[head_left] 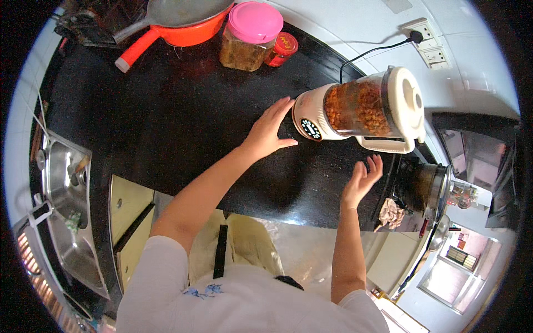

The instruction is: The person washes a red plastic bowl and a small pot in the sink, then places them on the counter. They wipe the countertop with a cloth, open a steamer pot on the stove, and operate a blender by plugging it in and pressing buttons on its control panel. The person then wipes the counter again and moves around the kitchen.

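Note:
A cream-coloured blender [312, 111] stands on the black countertop, its round display lit. Orange-brown chunks [355, 108] fill much of its clear jug, and a cream lid [408, 102] covers the top. My left hand [268, 130] is beside the base, fingers spread, with the fingertips at or very near its left side; whether they touch I cannot tell. Below the jug's handle [383, 145] hovers my right hand [362, 178], its fingers loosely bent and apart, holding nothing.
Behind are a pink-lidded jar [250, 39], a small red tin [283, 49] and an orange-red pan [191, 34]. The black power cord [366, 51] runs to a wall socket [423, 33]. A metal pot [437, 188] and crumpled cloth [390, 213] lie right; a steel sink [69, 200] is left.

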Demonstrator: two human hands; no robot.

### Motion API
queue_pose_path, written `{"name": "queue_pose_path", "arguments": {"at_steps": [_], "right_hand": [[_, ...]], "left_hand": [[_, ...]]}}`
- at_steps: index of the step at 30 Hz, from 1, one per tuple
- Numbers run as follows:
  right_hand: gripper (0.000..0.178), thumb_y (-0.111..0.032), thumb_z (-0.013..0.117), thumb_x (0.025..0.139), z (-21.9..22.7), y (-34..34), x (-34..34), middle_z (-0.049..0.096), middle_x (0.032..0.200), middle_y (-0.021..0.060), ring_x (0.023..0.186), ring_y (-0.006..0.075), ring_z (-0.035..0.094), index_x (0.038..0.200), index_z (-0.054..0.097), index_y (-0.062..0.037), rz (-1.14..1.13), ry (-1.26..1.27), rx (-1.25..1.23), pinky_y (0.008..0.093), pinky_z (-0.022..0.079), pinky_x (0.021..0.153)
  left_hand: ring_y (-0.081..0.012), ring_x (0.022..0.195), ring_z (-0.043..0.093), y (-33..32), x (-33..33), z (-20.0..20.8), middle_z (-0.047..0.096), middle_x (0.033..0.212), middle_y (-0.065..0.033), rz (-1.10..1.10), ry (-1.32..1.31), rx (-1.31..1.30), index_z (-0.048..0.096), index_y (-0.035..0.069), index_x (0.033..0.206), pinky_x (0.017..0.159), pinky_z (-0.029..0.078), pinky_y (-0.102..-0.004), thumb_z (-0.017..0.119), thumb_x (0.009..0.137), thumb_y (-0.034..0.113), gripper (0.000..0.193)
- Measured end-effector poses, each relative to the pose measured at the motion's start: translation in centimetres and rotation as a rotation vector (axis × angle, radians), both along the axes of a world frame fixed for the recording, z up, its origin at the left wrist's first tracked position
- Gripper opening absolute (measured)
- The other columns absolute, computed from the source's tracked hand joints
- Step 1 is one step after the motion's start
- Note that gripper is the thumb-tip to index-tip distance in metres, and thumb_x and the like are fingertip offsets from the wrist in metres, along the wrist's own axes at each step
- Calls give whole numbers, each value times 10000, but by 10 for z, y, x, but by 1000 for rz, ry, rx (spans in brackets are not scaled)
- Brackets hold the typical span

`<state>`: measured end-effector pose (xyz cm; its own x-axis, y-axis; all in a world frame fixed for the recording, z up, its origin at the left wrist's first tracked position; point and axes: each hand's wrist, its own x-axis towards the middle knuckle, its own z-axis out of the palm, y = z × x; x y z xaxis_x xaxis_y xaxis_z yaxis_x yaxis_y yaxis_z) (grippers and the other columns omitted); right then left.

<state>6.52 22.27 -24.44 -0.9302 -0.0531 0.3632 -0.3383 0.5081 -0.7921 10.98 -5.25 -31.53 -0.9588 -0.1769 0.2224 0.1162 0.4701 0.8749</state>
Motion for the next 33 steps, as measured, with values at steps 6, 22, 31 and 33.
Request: {"name": "queue_pose_path", "arguments": {"at_steps": [6, 22, 31, 33], "right_hand": [[616, -138, 480, 1010, -29, -31, -27, 274, 1499, 187, 1328, 295, 392, 1513, 129, -78, 116, 75, -239, 427, 388, 1057], [257, -298, 383, 1051, -33, -26, -89, 576, 1052, 128, 955, 248, 654, 1131, 422, -57, 324, -14, -539, 384, 564, 849], [307, -303, 411, 1042, -33, -24, -102, 555, 1087, 131, 944, 257, 635, 1189, 433, -34, 431, -19, -576, 411, 569, 818], [331, -303, 416, 1040, -33, -22, -103, 515, 1172, 160, 989, 300, 628, 1208, 413, -18, 434, -21, -586, 424, 568, 830]], "left_hand": [[-344, 1410, 293, -6, -46, -6, 245, 1538, -207, -170, 85, -30, 75, 69, 1522, 1158, 291, -425, 937, 511, 211, 1336], [-356, 1395, 323, 32, -23, -11, 268, 1518, -241, -109, 117, -62, 3, 67, 1519, 1149, 305, -423, 931, 538, 208, 1358], [-369, 1363, 375, 29, -19, -14, 323, 1476, -289, -114, 187, -250, -20, -3, 1498, 1138, 314, -412, 920, 578, 334, 1357], [-369, 1347, 400, 30, -22, -15, 358, 1456, -287, -102, 178, -279, 4, 11, 1499, 1133, 322, -418, 921, 581, 341, 1338]]}}
